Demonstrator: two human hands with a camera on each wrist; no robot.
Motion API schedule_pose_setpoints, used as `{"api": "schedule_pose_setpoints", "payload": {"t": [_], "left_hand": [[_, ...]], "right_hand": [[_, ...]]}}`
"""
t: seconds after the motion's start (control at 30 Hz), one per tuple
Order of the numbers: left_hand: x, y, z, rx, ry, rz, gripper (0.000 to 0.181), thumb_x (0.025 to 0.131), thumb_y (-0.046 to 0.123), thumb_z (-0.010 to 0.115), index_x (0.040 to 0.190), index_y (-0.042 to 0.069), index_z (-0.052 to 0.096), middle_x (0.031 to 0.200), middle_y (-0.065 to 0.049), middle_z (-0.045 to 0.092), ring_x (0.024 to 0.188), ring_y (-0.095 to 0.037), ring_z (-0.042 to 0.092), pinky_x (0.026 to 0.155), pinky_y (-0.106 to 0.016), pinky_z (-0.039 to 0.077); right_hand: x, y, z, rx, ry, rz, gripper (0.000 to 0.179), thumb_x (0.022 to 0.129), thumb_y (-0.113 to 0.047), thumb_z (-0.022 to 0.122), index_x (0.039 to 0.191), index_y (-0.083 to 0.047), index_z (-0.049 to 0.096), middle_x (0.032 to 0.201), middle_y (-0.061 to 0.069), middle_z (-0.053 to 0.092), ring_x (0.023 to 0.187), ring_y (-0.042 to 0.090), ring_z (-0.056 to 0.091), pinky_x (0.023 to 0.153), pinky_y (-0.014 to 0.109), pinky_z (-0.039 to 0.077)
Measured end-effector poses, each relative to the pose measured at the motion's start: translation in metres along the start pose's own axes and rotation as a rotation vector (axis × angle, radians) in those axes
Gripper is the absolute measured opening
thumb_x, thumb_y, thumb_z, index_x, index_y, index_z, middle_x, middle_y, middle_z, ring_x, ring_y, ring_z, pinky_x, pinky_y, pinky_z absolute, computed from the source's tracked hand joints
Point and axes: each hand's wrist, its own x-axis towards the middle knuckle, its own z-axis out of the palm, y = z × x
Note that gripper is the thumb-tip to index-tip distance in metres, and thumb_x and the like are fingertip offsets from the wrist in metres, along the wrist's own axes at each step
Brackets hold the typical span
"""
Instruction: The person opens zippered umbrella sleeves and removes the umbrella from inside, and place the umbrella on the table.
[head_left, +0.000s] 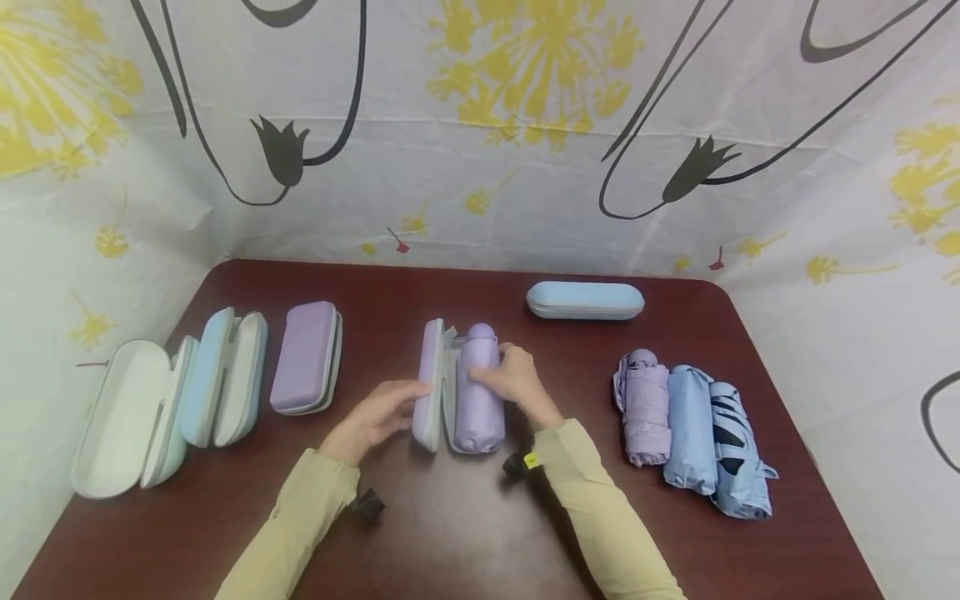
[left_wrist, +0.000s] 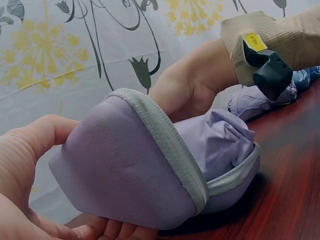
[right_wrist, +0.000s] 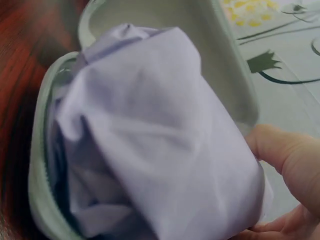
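Note:
Near the middle of the table lies an open purple hard case point(head_left: 427, 392) with a pale zip edge. A folded purple umbrella point(head_left: 478, 408) lies lengthwise in its right half, its rounded cap at the far end. My left hand point(head_left: 378, 417) grips the case's raised left half, thumb on one side and fingers beneath, as the left wrist view shows. On the umbrella's right side, my right hand point(head_left: 517, 379) holds it with the thumb across its top. The right wrist view shows the umbrella's loosely gathered fabric point(right_wrist: 150, 130) close up, inside the zip rim.
At left stand a closed purple case point(head_left: 303, 358), an open blue case point(head_left: 198, 375) and an open pale case point(head_left: 123, 425). A closed blue case point(head_left: 585, 302) lies at the back. Rightward lie a purple umbrella point(head_left: 647, 408), a blue umbrella point(head_left: 690, 429) and a strapped blue umbrella point(head_left: 738, 467).

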Motion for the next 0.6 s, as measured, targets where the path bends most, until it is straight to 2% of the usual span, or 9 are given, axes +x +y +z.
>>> {"api": "schedule_pose_setpoints", "payload": {"t": [0.2,0.43,0.53,0.6], "left_hand": [[0.0,0.001,-0.001,-0.045,-0.008,0.039,0.044,0.085,0.014,0.057,0.119,-0.014,0.052,0.097,-0.007,0.067,0.091,-0.018,0.061,0.085,-0.041,0.047],[0.002,0.005,0.002,-0.119,-0.023,0.07,0.021,0.087,0.01,0.054,0.102,0.0,0.065,0.093,-0.004,0.067,0.089,-0.018,0.061,0.082,-0.037,0.048],[0.001,0.008,0.002,-0.103,0.006,0.069,0.02,0.087,0.011,0.056,0.102,0.0,0.064,0.093,-0.004,0.066,0.09,-0.018,0.061,0.083,-0.036,0.048],[0.001,0.011,0.0,-0.066,0.037,0.064,0.028,0.087,0.013,0.057,0.109,-0.003,0.061,0.097,-0.004,0.065,0.092,-0.017,0.06,0.084,-0.036,0.047]], "right_hand": [[0.0,0.006,-0.023,0.171,0.088,0.035,0.051,0.072,-0.022,0.073,0.11,0.008,0.058,0.09,0.019,0.062,0.079,0.025,0.059,0.066,0.034,0.053],[-0.001,0.016,-0.053,0.404,0.152,0.073,0.048,0.077,-0.014,0.071,0.116,0.009,0.056,0.101,0.026,0.064,0.083,0.025,0.061,0.07,0.031,0.052],[-0.004,0.021,-0.069,0.387,0.19,0.08,0.049,0.078,-0.015,0.071,0.118,0.008,0.055,0.103,0.027,0.064,0.084,0.026,0.061,0.071,0.03,0.051],[-0.008,0.026,-0.083,0.334,0.21,0.083,0.05,0.078,-0.017,0.071,0.12,0.007,0.055,0.104,0.026,0.064,0.085,0.027,0.061,0.07,0.029,0.05]]}}
